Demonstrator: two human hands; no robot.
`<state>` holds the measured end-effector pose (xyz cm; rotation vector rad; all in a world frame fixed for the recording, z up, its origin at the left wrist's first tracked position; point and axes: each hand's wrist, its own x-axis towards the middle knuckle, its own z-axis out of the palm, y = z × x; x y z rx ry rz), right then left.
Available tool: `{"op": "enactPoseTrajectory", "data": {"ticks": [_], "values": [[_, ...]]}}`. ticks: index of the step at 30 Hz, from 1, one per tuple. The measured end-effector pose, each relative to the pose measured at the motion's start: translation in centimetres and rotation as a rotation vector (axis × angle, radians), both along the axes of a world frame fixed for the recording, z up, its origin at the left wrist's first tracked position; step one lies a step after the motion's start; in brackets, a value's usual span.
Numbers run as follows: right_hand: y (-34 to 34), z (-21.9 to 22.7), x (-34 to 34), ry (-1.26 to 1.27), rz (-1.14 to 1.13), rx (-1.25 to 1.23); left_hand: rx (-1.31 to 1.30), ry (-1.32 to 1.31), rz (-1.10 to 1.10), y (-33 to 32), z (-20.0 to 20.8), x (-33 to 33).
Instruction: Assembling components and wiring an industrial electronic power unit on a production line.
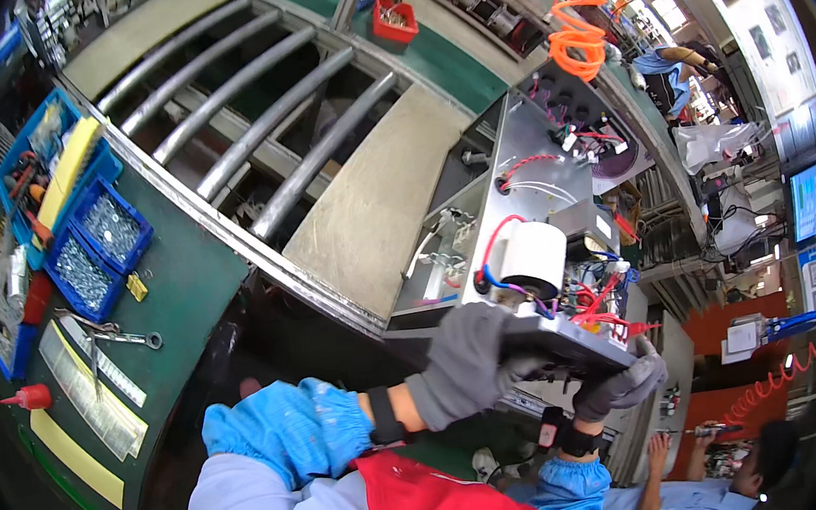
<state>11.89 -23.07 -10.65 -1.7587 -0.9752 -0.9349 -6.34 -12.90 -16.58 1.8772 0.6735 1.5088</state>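
In front of me stands an open metal housing point(486, 231) with wires and electrical parts inside. A dark metal panel point(569, 342) sits at its near end, below a white cylinder point(535, 259) and a bundle of red wires point(595, 309). My left hand point(466, 364), in a grey glove, grips the panel's left side, its fingertips partly hidden. At the panel's right end my right hand point(624, 386), gloved too, is closed on the edge, the thumb up near the red wires.
A roller conveyor point(264, 135) runs behind a green bench point(182, 301) on the left. Blue bins point(87, 266) of screws, a wrench point(126, 338) and a red bottle point(27, 398) lie there. Orange coiled hoses point(576, 34) hang above. Another person point(698, 499) works at lower right.
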Motion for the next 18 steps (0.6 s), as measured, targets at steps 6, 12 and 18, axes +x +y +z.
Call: {"op": "enactPoseTrajectory", "data": {"ticks": [6, 12, 18], "values": [[-2.5, -0.7, 11.1, -0.140, -0.128, -0.187, 0.051, -0.042, -0.269, -2.5, -1.2, 6.1], [-4.1, -0.6, 23.3, 0.172, 0.225, -0.078, 0.087, 0.074, -0.370, -5.2, -1.5, 13.5], [-5.1, -1.4, 27.0, 0.332, 0.421, 0.010, 0.114, 0.087, -0.458, -5.5, -2.0, 16.1]]}}
